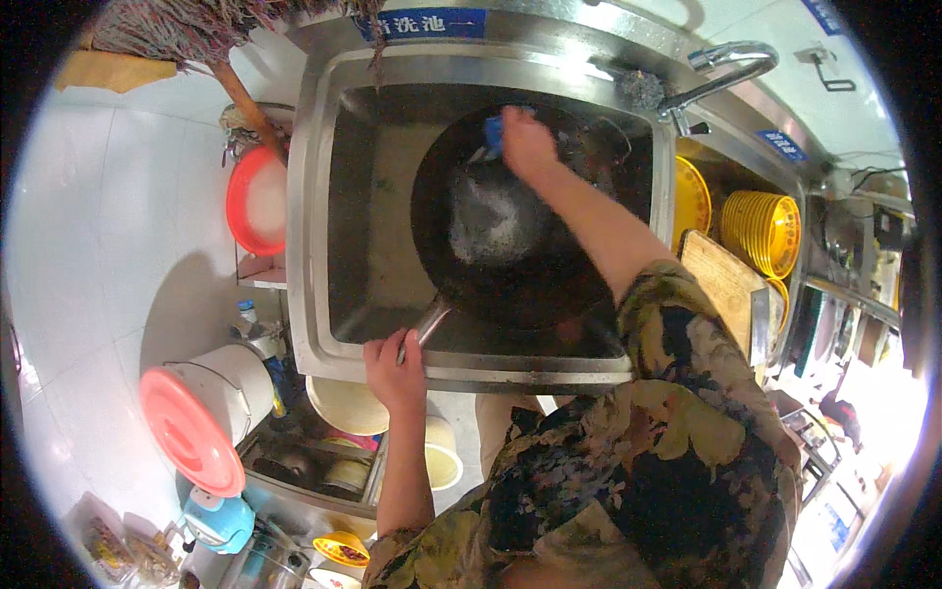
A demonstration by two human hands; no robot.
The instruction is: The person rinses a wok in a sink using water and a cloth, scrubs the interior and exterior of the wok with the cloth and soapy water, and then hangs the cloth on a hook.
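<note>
A large dark wok [508, 291] lies tilted inside a stainless steel sink [307, 221]. A whitish wet patch, perhaps suds or water, covers part of its inside. Near the sink's front edge, my left hand [394, 368] is closed around the wok's metal handle [434, 324]. My right hand [526, 147] reaches across the wok to its far inner side. It grips a blue cloth or pad [493, 135], mostly hidden by the fingers. What lies under that hand is too dark to make out.
A chrome faucet [736, 59] and a grey scouring pad [639, 90] are at the sink's back right. Stacked yellow bowls [762, 232] and a wooden board [721, 287] stand to the right. A red basin [257, 202] and a lidded white bucket [228, 383] are leftward.
</note>
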